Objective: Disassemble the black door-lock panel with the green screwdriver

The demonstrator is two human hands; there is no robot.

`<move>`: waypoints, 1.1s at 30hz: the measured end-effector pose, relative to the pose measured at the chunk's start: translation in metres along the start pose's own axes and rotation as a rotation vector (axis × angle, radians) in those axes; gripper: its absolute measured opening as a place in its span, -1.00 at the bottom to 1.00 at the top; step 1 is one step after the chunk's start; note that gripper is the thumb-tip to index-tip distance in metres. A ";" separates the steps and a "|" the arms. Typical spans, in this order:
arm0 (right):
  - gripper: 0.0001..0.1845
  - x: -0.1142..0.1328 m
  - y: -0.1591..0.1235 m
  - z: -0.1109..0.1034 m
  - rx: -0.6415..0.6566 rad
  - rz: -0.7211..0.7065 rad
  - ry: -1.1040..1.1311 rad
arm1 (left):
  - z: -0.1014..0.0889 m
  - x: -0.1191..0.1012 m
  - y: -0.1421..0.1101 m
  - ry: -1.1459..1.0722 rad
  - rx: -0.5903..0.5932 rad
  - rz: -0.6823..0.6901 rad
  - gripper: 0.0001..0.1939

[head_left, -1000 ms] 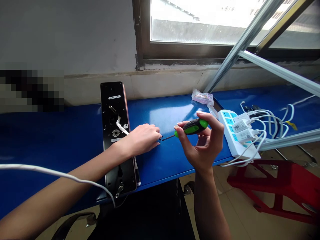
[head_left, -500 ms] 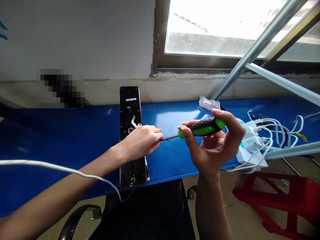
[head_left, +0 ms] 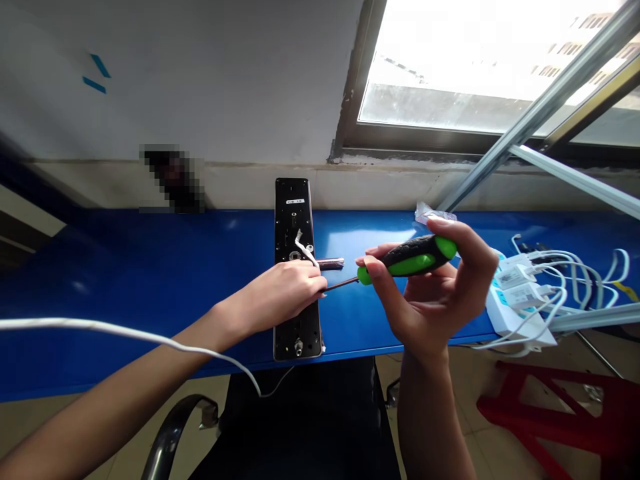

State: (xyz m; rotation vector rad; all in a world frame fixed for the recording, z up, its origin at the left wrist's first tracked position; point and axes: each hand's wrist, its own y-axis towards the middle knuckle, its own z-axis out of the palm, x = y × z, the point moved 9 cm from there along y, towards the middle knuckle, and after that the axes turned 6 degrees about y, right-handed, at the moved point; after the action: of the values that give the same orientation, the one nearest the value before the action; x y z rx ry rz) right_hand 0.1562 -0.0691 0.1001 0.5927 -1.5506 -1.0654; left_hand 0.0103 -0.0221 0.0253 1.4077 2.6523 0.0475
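My right hand point(head_left: 430, 293) grips a green-and-black screwdriver point(head_left: 407, 257), held level above the blue bench with its thin shaft pointing left. My left hand point(head_left: 280, 297) is closed in a pinch at the shaft's tip; what the fingers hold is too small to make out. Under that hand lies a long black door-lock panel point(head_left: 296, 220) flat on the bench, with a white ribbon cable and a metal lever handle point(head_left: 331, 264) sticking out to its right.
The blue bench point(head_left: 125, 280) runs along a wall under a window. A white power strip point(head_left: 515, 307) with chargers and cables sits at the right. A small plastic packet point(head_left: 434, 214) lies behind my right hand. A red stool point(head_left: 560, 407) and black chair point(head_left: 300, 427) stand below.
The view has swung left, so the panel and hands sit further right in frame. My hands keep their grip at the screwdriver tip, now over the lock panel. The lever handle has come into view.
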 end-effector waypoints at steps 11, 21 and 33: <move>-0.29 0.014 -0.013 0.037 0.136 0.021 0.067 | 0.010 0.011 -0.044 -0.171 -0.082 0.005 -0.82; -0.23 0.052 -0.039 0.064 0.248 -0.047 0.130 | 0.027 0.009 -0.098 -0.438 -0.285 -0.025 -0.89; -0.09 0.065 -0.073 0.072 0.331 -0.054 0.084 | 0.059 0.007 -0.127 -0.440 -0.413 -0.007 -0.72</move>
State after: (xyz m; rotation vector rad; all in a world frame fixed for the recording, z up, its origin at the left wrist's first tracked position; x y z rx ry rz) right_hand 0.0580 -0.1342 0.0696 0.8982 -1.6562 -0.8168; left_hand -0.0898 -0.0901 -0.0455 1.1191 2.1337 0.2400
